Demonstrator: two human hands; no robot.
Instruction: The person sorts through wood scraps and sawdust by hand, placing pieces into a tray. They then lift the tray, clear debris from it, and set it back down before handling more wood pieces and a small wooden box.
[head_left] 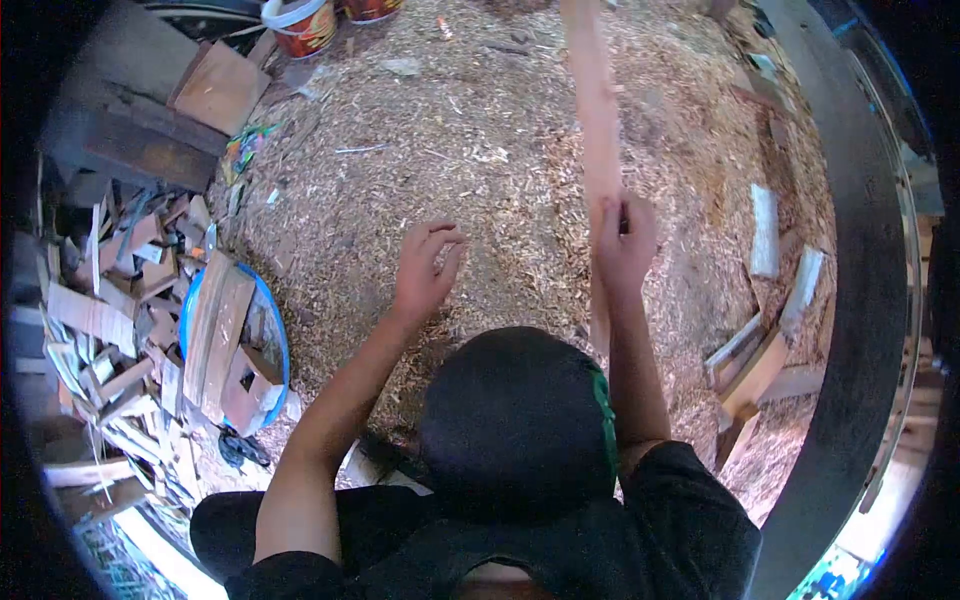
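Gripping 1 long wooden strip point(598, 130), right hand point(624, 240) clenched; left hand point(425, 268), fingers loosely spread, empty.

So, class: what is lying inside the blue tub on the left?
The blue tub holds flat wooden boards and offcuts. They cover its bottom, so anything beneath is hidden.

Plenty of open sawdust floor point(480, 160) ahead of the hands — nothing but chips there. The long plank point(598, 120) cuts it down the middle-right. Left edge is jammed: scrap wood pile point(110, 300) and a blue tub point(272, 330) stuffed with boards. Right edge has loose offcuts point(765, 230) — buckets point(300, 25) sit at the far edge.
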